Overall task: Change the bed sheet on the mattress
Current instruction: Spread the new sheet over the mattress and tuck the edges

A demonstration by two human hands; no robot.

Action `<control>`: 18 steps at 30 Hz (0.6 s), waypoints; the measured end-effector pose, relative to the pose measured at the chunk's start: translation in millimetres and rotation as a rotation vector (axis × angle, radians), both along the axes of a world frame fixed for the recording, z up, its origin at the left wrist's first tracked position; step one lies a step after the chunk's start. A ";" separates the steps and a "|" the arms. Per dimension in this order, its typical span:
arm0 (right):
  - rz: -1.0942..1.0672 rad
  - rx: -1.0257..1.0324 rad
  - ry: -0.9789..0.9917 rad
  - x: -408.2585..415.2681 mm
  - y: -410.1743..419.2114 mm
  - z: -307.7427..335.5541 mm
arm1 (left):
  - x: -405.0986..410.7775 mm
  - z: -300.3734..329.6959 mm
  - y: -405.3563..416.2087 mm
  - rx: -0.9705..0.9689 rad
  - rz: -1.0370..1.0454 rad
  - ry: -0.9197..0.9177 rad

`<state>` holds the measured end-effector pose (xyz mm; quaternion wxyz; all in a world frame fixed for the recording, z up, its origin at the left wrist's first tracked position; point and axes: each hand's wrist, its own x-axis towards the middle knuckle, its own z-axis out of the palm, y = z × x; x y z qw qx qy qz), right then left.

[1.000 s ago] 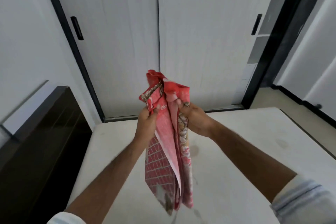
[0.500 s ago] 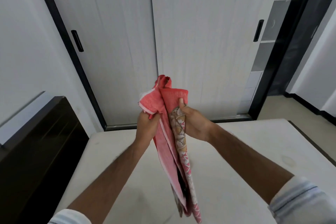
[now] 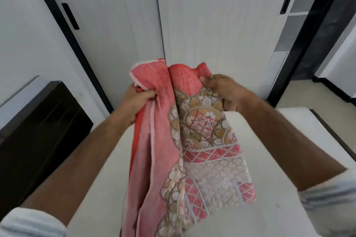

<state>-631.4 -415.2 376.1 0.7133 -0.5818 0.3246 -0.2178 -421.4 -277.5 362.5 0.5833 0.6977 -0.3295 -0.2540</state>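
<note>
Two hands, left hand (image 3: 137, 100) and right hand (image 3: 226, 93), grip one bed sheet (image 3: 179, 152).

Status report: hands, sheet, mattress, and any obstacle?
Both hands grip the sheet: left hand, right hand. Sheet bunched, hanging over the bare mattress. No obstacle seen on it.

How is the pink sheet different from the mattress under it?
The sheet is pink with flowery patterns; the mattress is plain off-white. The sheet hangs bunched and folded in the left hand and right hand; the mattress lies flat and bare. Both belong to the bed.
</note>
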 end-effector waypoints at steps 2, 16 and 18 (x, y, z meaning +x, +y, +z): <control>-0.084 -0.089 0.074 -1.0 -33.7 -8.4 | 26.9 -1.2 -3.6 0.005 -0.002 -0.112; 0.143 -0.485 1.024 2.4 -24.6 -343.6 | 146.7 -300.6 83.6 0.674 -0.315 -0.861; 0.269 -0.400 1.049 5.4 24.1 -389.8 | 125.2 -352.5 108.4 0.788 -0.433 -0.698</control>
